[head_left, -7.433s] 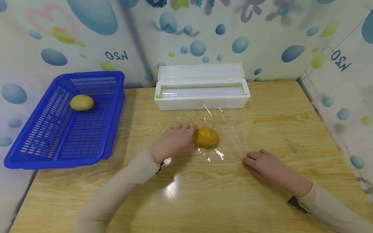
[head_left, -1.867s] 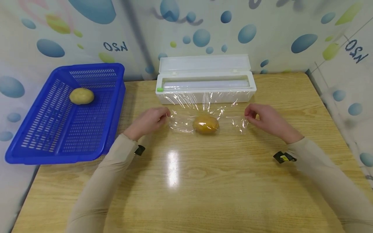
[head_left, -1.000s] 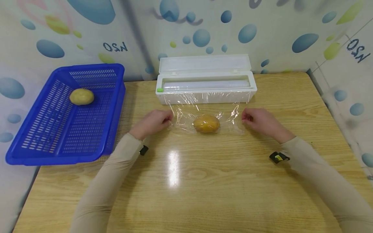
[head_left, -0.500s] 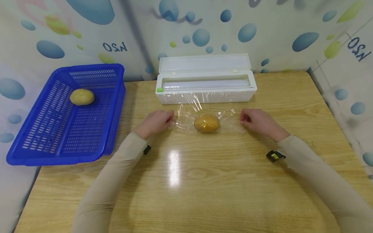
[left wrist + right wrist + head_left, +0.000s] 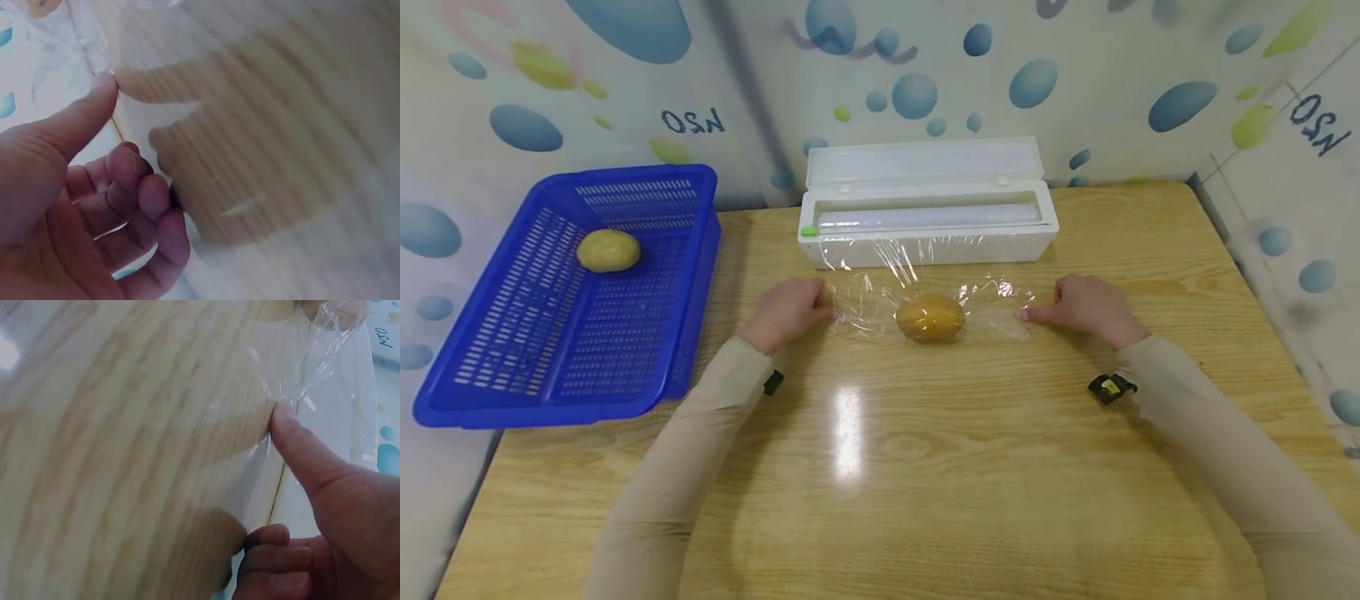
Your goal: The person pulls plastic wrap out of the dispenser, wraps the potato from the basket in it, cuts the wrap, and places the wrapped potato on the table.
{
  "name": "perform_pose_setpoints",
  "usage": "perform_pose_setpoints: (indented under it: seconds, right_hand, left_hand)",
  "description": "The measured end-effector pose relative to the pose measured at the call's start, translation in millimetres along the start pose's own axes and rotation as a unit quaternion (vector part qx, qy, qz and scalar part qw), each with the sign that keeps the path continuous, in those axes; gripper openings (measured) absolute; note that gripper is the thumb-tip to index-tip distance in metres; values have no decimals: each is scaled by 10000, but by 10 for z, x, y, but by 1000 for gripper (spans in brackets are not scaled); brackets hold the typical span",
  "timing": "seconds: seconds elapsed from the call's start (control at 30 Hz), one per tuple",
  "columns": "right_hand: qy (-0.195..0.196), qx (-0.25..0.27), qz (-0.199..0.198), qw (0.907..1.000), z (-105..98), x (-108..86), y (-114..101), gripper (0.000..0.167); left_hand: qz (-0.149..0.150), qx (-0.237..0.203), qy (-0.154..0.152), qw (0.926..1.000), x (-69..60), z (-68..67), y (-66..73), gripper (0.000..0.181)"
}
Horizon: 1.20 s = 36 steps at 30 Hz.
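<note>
A white wall [image 5: 1112,50] with blue and green spots is standing behind a wooden table [image 5: 955,500]. On the table's left side a blue basket [image 5: 550,412] is sitting. Two beige sleeves [image 5: 677,467] are coming in from the near side. Near the wall a long white box [image 5: 1026,244] is lying with its lid [image 5: 925,162] standing open, a pale roll [image 5: 925,217] showing inside. Clear film [image 5: 868,308] is hanging over the box's front and spreading, wrinkled, onto the table.

The left hand [image 5: 786,315] is resting at the film's left end: its thumb [image 5: 94,112] is stretching out straight to the film's edge, while its fingers are curling loosely, a gap showing between, so the hand is closing round nothing. The right hand [image 5: 1086,308] is sitting at the other end, its straight thumb [image 5: 306,447] touching the film, its fingers bending well apart from it and gripping nothing visible.

Between the hands, in front of the box, a yellow oval thing [image 5: 931,317] is lying under the film. A potato [image 5: 608,250] is resting in the basket. A green tab [image 5: 808,232] is showing at the box's left front corner
</note>
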State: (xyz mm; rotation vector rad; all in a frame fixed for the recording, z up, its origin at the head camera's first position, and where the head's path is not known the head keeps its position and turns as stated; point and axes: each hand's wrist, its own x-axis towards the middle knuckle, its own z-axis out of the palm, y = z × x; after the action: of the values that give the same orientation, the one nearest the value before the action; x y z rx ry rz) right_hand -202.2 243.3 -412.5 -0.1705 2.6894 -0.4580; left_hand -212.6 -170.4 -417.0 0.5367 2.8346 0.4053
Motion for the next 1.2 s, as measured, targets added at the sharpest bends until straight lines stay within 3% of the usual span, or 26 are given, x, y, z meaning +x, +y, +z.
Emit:
perform_pose_setpoints:
  seconds: [0.2, 0.5, 0.7, 0.83, 0.97, 1.07, 1.2]
  right_hand:
    - [-76, 27, -42, 10000, -5, 38, 57, 63]
    - [-143, 563, -340, 9977, -7, 49, 213, 58]
    - [24, 718, -650, 9953, -47, -28, 187, 49]
    - [307, 761, -1406, 9867, -55, -120, 10, 34]
    - [664, 886, -2451, 9632, -16, -157, -247, 17]
    - [803, 948, -2938, 9478, 38, -118, -446, 19]
    - [712, 1078, -3238, 9373, 130, -27, -678, 33]
  left_hand:
    - [-68, 13, -35, 10000, -10, 3, -120, 34]
    - [269, -328, -124, 9990, -82, -77, -242, 34]
    - [292, -474, -12, 9984, -188, -196, -211, 34]
    - [458, -361, 433, 9974, -258, -272, -88, 29]
    - [1108, -96, 904, 9897, -271, -255, 141, 17]
    - [1603, -15, 944, 9825, -214, -185, 347, 9]
    - [1986, -38, 750, 9772, -78, -80, 604, 19]
